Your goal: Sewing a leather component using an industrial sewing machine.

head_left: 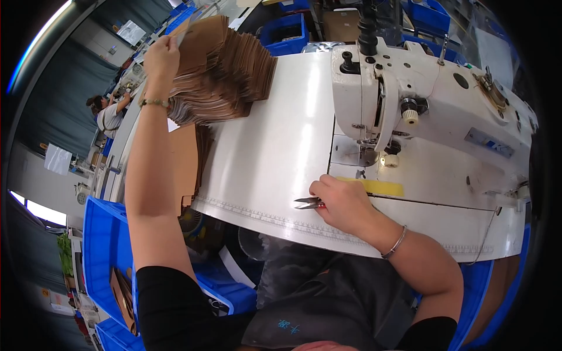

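Note:
My left hand [162,58] reaches to the far left, its fingers closed at the edge of a brown flat piece on top of a tall stack [219,70] of such pieces. Whether they are leather or card I cannot tell. Below that stack, beside my forearm, lies a lower pile of brown pieces [186,164] with notched ends. My right hand [345,202] rests over the table's front part, closed around small thread snips [310,203] with a red handle. The blades point left. Just beyond that hand stands a white sewing machine [404,99], its needle area apart from my fingers.
A yellow strip [380,187] lies on the white table [263,152] by the machine, and a ruler scale [281,223] runs along the front edge. Blue bins [108,251] stand below at the left, another blue bin [285,35] behind. A person [109,114] sits far left.

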Tool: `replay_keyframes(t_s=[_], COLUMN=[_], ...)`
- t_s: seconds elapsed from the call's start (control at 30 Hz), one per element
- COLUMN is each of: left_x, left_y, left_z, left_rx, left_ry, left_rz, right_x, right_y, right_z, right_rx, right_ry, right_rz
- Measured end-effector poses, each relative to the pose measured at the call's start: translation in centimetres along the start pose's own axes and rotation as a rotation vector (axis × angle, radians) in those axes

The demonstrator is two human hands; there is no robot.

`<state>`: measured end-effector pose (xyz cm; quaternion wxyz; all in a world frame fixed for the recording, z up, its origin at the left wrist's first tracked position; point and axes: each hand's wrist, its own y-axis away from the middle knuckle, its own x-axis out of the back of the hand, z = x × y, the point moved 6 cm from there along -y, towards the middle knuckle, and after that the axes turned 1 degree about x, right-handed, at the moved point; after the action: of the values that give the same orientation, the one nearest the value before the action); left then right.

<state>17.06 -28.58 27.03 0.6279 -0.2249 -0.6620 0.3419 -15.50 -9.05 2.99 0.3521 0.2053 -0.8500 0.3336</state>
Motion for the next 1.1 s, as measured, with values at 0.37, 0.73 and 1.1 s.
replay_keyframes(t_s=[0.37, 0.73, 1.1], left_x=[5.1, 4.4, 0.7], left_y=[25.2, 33.4, 34.0], left_z=[10.8, 12.0, 15.1], left_rx=[-0.755, -0.649, -0.783], left_ry=[0.155, 0.68, 0.536], left_rz=[-0.273, -0.781, -0.791], right_x=[2.6, 2.4, 9.4], right_y=[1.3, 3.6, 9.7], right_z=[-4.4, 3.2, 7.3], right_rx=[0.414, 0.212, 0.084], right_ry=[0.412, 0.878, 0.745], right_rz=[0.319, -0.113, -0.062])
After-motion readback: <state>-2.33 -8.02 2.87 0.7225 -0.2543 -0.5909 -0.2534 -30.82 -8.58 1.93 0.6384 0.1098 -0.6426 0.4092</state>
